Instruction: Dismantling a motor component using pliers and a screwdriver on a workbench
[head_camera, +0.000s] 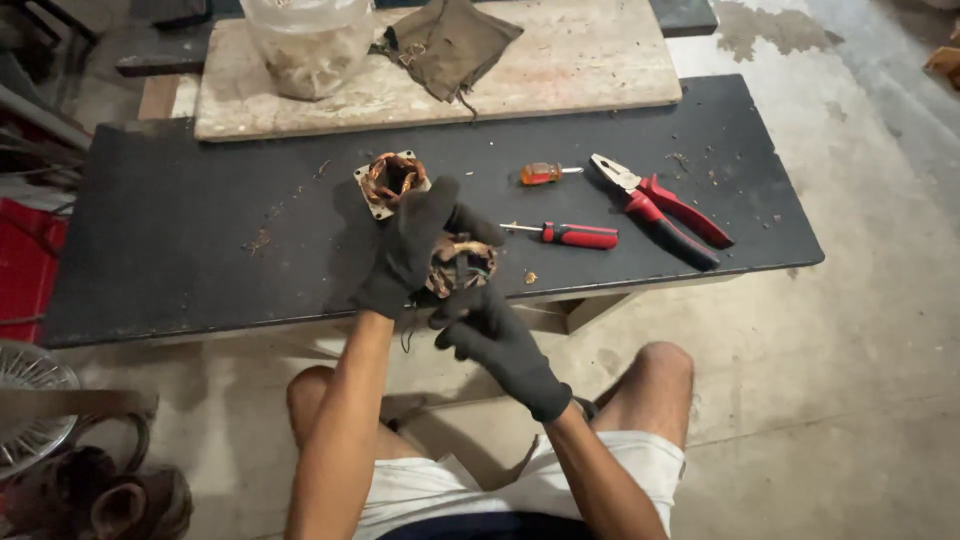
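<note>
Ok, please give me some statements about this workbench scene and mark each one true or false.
1. Both gloved hands hold a motor stator with copper windings. True: the left hand has its grip on top, the right hand underneath.
2. The pliers lie on the concrete floor. False: they lie on the black bench.
3. A second stator rests on the bench behind the hands. True.
4. The red-handled screwdriver is in the right hand. False: it lies on the bench, untouched.
5. The small orange-handled screwdriver lies between the second stator and the pliers. True.
</note>
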